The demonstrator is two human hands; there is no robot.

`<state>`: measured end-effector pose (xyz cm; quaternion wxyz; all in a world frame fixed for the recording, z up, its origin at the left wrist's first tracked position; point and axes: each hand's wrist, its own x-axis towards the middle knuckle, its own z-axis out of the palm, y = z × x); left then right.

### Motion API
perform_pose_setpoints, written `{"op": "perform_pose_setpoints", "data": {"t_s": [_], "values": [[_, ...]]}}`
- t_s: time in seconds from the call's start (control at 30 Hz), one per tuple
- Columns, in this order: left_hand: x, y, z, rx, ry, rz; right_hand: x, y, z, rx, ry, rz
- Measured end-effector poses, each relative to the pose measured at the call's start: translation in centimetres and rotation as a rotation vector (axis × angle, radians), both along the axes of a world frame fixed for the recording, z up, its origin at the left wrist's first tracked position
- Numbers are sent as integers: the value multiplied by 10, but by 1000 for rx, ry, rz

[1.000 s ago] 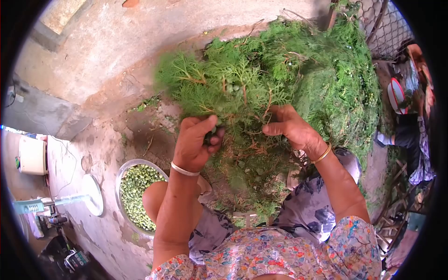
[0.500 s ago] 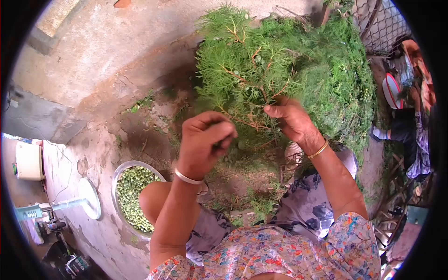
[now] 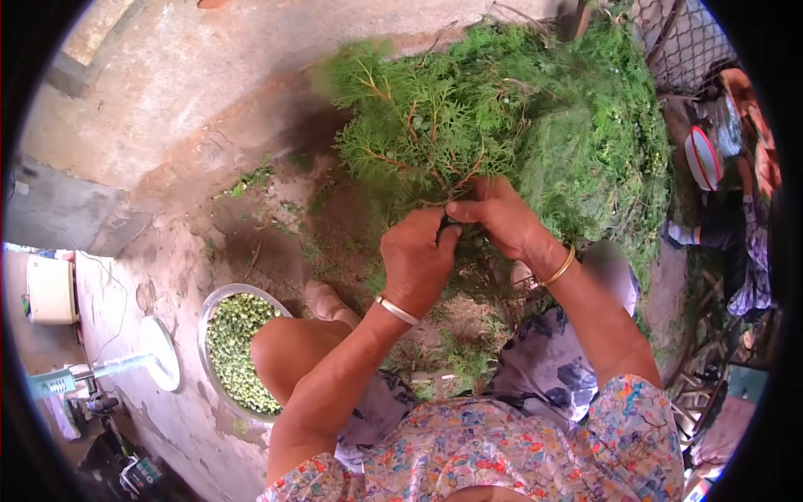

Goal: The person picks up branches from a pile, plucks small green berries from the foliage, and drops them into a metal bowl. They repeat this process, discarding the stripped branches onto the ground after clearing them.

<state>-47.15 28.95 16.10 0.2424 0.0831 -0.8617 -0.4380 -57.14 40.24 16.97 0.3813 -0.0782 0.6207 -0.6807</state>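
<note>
A leafy green branch [image 3: 427, 138] with brown stems is held up before me. My right hand [image 3: 508, 219], with a gold-coloured bangle at the wrist, grips its stem between thumb and fingers. Close beside it, my left hand [image 3: 418, 261], wearing a silver-coloured bangle, is closed at the lower stems; its fingertips touch the area by my right thumb, and what they pinch is hidden. A large heap of similar green branches [image 3: 598, 142] lies behind and to the right. To the left of my knee stands a metal bowl [image 3: 206, 351] of small green pieces [image 3: 242, 347].
A white round fan-like stand base [image 3: 161, 353] lies at the left, near a cream-coloured box [image 3: 52, 289]. Another person's leg and patterned clothing [image 3: 753, 259] show at the right edge, near a red-rimmed white dish [image 3: 703, 159]. Wire mesh [image 3: 682, 50] stands at the upper right.
My left hand has moved right and up to the branch stem beside my right hand, its fingers now closed there. The held branch has shifted left and down since half a second ago.
</note>
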Motion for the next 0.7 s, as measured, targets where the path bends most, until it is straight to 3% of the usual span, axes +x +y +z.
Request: {"op": "perform_pose_setpoints", "data": {"t_s": [0.13, 0.2, 0.3, 0.37, 0.43, 0.5, 0.53, 0.6, 0.7], "values": [[1, 1, -6, -47, 31, 23, -2, 1, -14, 110, 31, -51], [1, 1, -8, -55, 56, 23, -1, 0, -6, 7, 59, -7], [1, 1, -5, -11, 85, 35, 2, 1, 12, -16, 8, -3], [2, -2, -2, 194, 26, 10, -2, 4, 6, -2, 0, 16], [0, -3, 4, 142, -18, -21, -2, 6, -1, 12, -8, 28], [-3, -4, 4, 93, -52, -61, 2, 8, -5, 100, 392, 69], [-4, -3, 0, 117, -55, -40, 2, 6, -5, 110, 396, 60], [-5, -2, -3, 147, -51, -37, 2, -1, -2, 92, 73, -34], [-4, -4, 1, 293, -42, -58, 0, -3, -17, 96, 82, -50]]}}
